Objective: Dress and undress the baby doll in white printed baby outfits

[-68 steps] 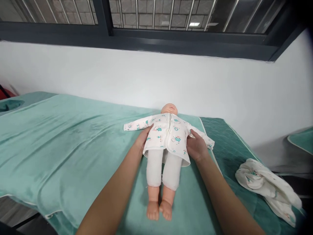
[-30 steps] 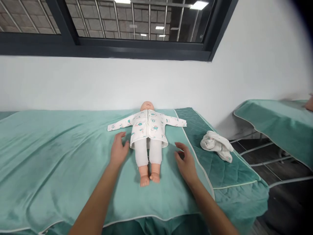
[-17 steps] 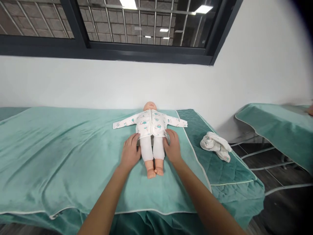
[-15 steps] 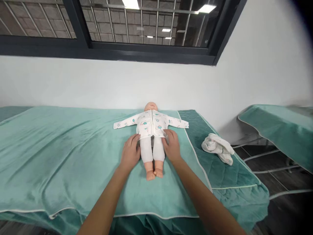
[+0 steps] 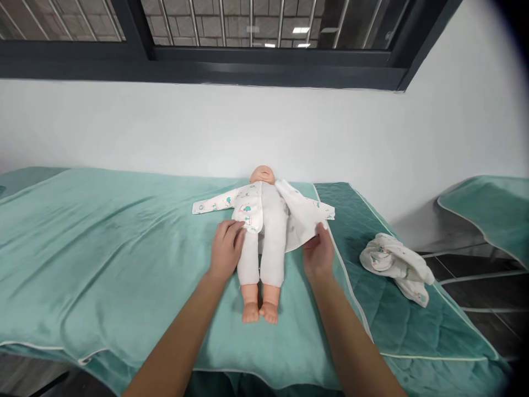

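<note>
On the bed (image 5: 413, 331), head view: one doll (image 5: 275, 220), on its back, head toward the wall (image 5: 185, 127), bare feet (image 5: 250, 311) toward the viewer.
Jacket: white, printed, both sleeves spread sideways; front parted, one panel (image 5: 250, 212) lying over the doll's chest, the other flap (image 5: 303, 223) turned outward, plain lining up, baring the white body.
Left hand: (image 5: 226, 248) beside the doll, fingers bent at the panel's lower edge, touching it; whether they pinch the cloth, cannot tell.
Right hand: (image 5: 319, 253) on the doll's other side, thumb and fingers pinching the edge of the turned-out flap.
Blanket: (image 5: 115, 248) light green, pale-edged, creased, under the doll.
Bundle: (image 5: 397, 267) white printed cloth, crumpled, right of the blanket on the bed's dark quilted part.
Window: (image 5: 268, 69) dark frame, metal bars beyond the glass, above the wall.
Second bed: (image 5: 491, 215) green cover, at the right edge, apart from the first.
</note>
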Demonstrator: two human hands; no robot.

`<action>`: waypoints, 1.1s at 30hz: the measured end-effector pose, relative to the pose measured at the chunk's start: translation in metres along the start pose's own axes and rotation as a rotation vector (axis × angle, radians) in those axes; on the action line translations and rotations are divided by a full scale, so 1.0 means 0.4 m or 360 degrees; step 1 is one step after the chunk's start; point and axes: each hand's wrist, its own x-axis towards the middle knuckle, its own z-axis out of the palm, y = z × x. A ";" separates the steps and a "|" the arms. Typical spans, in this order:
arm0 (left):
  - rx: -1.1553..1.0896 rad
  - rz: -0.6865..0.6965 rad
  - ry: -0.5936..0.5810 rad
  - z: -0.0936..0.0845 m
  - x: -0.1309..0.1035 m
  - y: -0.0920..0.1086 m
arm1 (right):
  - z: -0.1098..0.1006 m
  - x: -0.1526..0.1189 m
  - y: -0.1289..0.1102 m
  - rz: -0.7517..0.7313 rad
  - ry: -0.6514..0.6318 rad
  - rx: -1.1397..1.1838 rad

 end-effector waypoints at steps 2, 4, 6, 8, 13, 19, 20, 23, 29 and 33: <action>-0.0072 -0.0156 0.0000 -0.004 0.000 -0.007 | -0.006 -0.001 -0.016 0.0074 0.0031 0.0179; -0.0160 -0.0413 0.0071 -0.007 -0.001 -0.019 | -0.014 -0.004 -0.027 0.0135 0.0023 0.0269; -0.0293 -0.0732 0.0219 -0.009 -0.002 -0.034 | -0.021 -0.008 -0.031 0.0180 -0.0001 0.0277; -0.0456 -0.0958 0.0362 -0.010 -0.004 -0.045 | -0.023 -0.012 -0.028 0.0198 0.0024 0.0201; -0.0623 -0.0655 0.0103 -0.012 -0.005 -0.029 | -0.022 -0.052 -0.015 0.0004 0.0020 -0.0634; -0.0297 -0.0287 -0.0063 -0.016 -0.011 0.001 | -0.038 -0.113 -0.015 -0.0245 0.0025 -0.1939; -0.0253 -0.0301 -0.0026 -0.016 -0.011 0.001 | -0.041 -0.115 -0.013 -0.0230 0.0021 -0.1964; -0.0331 -0.0589 0.0078 -0.018 -0.009 -0.011 | -0.045 -0.113 -0.006 -0.0182 0.0007 -0.1850; -0.0934 -0.1244 0.0731 -0.020 -0.007 -0.063 | -0.047 -0.112 -0.007 -0.0222 0.0082 -0.1505; -0.0838 -0.1221 0.0680 -0.033 -0.020 -0.061 | -0.047 -0.118 -0.013 -0.0287 0.0146 -0.1341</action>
